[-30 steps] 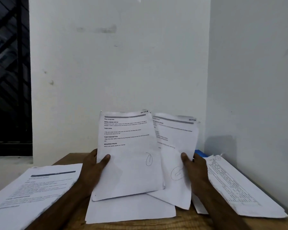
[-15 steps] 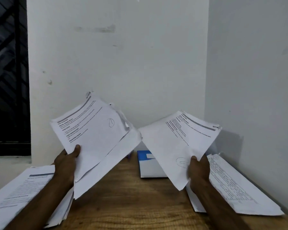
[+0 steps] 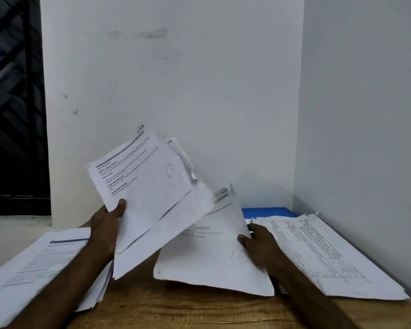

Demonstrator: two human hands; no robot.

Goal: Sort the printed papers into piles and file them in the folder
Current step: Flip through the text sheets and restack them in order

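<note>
I'm looking at a wooden counter (image 3: 199,309) pushed into a corner of white walls (image 3: 223,91). The left hand (image 3: 105,224) grips a tilted sheaf of printed papers (image 3: 150,186), thumb on the top page, raised toward 11 o'clock. The right hand (image 3: 259,243) grips a second sheaf (image 3: 207,257) by its right edge, low over the wood. A left pile (image 3: 33,269) lies at 8 o'clock and a right pile (image 3: 323,252) at 4 o'clock. The blue folder (image 3: 268,212) sits at 2 o'clock by the wall, partly hidden behind the right pile.
</note>
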